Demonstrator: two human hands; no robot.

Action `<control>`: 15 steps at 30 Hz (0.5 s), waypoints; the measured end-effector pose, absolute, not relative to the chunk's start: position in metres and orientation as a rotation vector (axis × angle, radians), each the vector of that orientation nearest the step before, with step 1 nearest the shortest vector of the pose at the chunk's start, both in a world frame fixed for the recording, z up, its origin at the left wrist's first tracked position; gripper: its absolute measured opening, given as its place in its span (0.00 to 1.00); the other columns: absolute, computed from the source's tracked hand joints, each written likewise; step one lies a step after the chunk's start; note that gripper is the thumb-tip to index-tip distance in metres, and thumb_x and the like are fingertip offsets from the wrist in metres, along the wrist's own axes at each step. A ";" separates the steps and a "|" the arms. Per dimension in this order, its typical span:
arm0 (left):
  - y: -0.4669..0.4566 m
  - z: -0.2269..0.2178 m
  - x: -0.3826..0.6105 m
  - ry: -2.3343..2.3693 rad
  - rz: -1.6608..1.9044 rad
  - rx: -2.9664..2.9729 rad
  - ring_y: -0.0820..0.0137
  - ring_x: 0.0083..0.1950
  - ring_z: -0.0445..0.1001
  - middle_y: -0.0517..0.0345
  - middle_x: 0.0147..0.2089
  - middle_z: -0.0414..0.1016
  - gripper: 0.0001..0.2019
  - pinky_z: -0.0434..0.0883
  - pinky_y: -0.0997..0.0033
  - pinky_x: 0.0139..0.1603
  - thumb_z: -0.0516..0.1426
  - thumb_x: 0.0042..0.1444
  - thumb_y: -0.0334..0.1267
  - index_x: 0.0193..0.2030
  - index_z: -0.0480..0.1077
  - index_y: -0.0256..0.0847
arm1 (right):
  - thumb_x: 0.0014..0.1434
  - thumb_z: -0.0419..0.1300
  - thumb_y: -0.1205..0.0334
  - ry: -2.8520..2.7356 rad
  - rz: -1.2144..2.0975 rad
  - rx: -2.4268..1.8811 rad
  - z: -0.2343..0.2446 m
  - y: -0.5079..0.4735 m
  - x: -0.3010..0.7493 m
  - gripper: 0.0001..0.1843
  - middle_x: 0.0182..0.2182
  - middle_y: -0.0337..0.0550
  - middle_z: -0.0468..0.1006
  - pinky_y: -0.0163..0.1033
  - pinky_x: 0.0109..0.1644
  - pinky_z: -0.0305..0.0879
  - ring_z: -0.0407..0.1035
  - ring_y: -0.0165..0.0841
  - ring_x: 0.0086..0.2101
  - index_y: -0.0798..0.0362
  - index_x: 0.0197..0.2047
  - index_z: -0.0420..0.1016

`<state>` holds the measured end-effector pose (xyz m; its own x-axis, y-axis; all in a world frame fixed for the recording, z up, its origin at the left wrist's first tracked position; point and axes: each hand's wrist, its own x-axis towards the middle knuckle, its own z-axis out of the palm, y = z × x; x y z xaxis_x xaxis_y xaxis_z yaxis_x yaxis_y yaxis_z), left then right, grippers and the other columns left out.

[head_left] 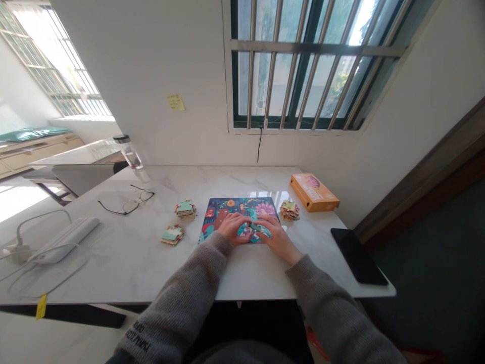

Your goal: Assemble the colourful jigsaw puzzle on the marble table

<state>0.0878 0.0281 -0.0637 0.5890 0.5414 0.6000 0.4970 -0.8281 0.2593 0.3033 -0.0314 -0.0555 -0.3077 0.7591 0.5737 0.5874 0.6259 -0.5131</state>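
A colourful jigsaw puzzle [223,206] lies flat on the table in front of me, its lower middle partly covered by my hands. My left hand [235,227] rests over its centre, with thumb and fingers curved towards a small greenish puzzle piece [254,227]. From the other side my right hand [276,235] reaches to the same piece, thumb and forefinger bent around it. The fingertips of both hands nearly meet there; the piece's exact edges are hard to make out. Left of the puzzle are two stacks of puzzle pieces [185,209] [173,234]. Another pile of pieces [290,210] sits close to its right edge.
An orange box [314,192] lies at the back right, and a black tablet [358,256] near the right edge. Eyeglasses [131,205], a clear bottle [132,154] and a white power strip [66,240] with cables occupy the left side. A wall with a barred window [299,65] rises behind.
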 end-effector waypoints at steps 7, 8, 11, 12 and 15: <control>0.031 -0.066 0.087 0.913 0.994 2.723 0.60 0.54 0.73 0.52 0.53 0.77 0.16 0.68 0.58 0.56 0.59 0.56 0.39 0.52 0.72 0.43 | 0.63 0.62 0.63 -2.068 0.132 -1.245 -0.061 -0.026 0.307 0.13 0.53 0.46 0.73 0.49 0.60 0.60 0.65 0.42 0.55 0.46 0.51 0.77; 0.031 -0.067 0.086 0.947 0.980 2.711 0.60 0.53 0.72 0.51 0.53 0.77 0.15 0.68 0.57 0.56 0.58 0.58 0.39 0.52 0.73 0.42 | 0.63 0.62 0.63 -2.081 0.101 -1.280 -0.062 -0.025 0.306 0.13 0.54 0.45 0.73 0.49 0.60 0.59 0.65 0.42 0.55 0.45 0.51 0.77; 0.033 -0.069 0.085 1.089 0.892 2.676 0.59 0.51 0.71 0.50 0.49 0.77 0.12 0.69 0.57 0.54 0.55 0.61 0.37 0.50 0.74 0.41 | 0.63 0.62 0.63 -2.127 0.048 -1.346 -0.065 -0.021 0.303 0.14 0.55 0.44 0.73 0.48 0.58 0.57 0.64 0.43 0.55 0.44 0.52 0.77; 0.033 -0.070 0.084 1.130 0.857 2.662 0.59 0.50 0.71 0.51 0.47 0.77 0.11 0.69 0.57 0.53 0.55 0.60 0.36 0.48 0.74 0.41 | 0.63 0.61 0.63 -2.135 0.043 -1.359 -0.065 -0.021 0.302 0.13 0.55 0.44 0.73 0.48 0.57 0.57 0.63 0.43 0.55 0.44 0.52 0.77; 0.035 -0.072 0.083 1.195 0.783 2.630 0.59 0.49 0.71 0.52 0.46 0.78 0.09 0.69 0.57 0.51 0.57 0.58 0.34 0.45 0.74 0.41 | 0.63 0.61 0.63 -2.139 0.042 -1.387 -0.066 -0.019 0.299 0.12 0.56 0.44 0.73 0.48 0.55 0.55 0.62 0.44 0.55 0.44 0.49 0.78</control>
<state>0.0835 0.0346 -0.0721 0.5469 0.7364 0.3982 0.6592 -0.6721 0.3374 0.2989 -0.0193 -0.0658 -0.2886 0.8443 0.4514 0.8258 0.4581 -0.3289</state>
